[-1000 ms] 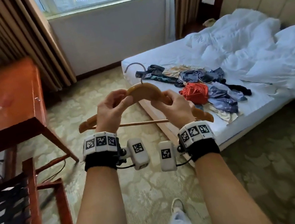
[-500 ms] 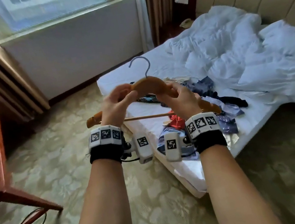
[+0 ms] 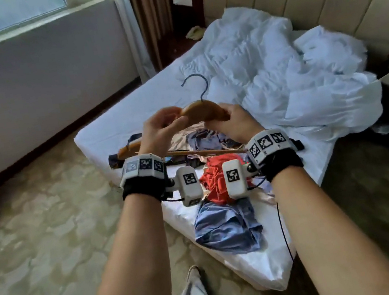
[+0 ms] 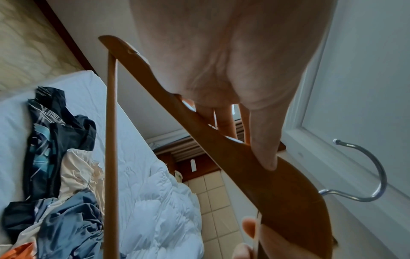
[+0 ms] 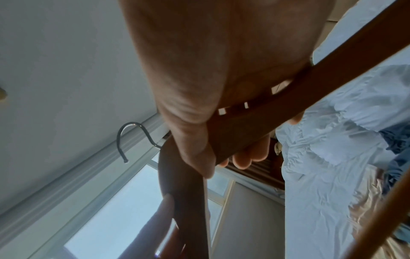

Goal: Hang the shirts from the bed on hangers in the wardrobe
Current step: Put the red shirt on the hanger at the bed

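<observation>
Hanger [image 3: 204, 112] between both hands' curled fingers [image 3: 167, 123].

Smooth wooden hanger [image 3: 204, 111], metal hook [image 3: 197, 87]

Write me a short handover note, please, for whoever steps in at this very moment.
Left hand and right hand both grip the wooden hanger, held bare above the bed with its metal hook pointing up.
The shirts lie in a crumpled pile on the near part of the bed: a red one, a blue one, a dark patterned one, others among them.
Done: hanger fetched.
Left: every shirt is yet to be hung. The wardrobe is not in view.
</observation>
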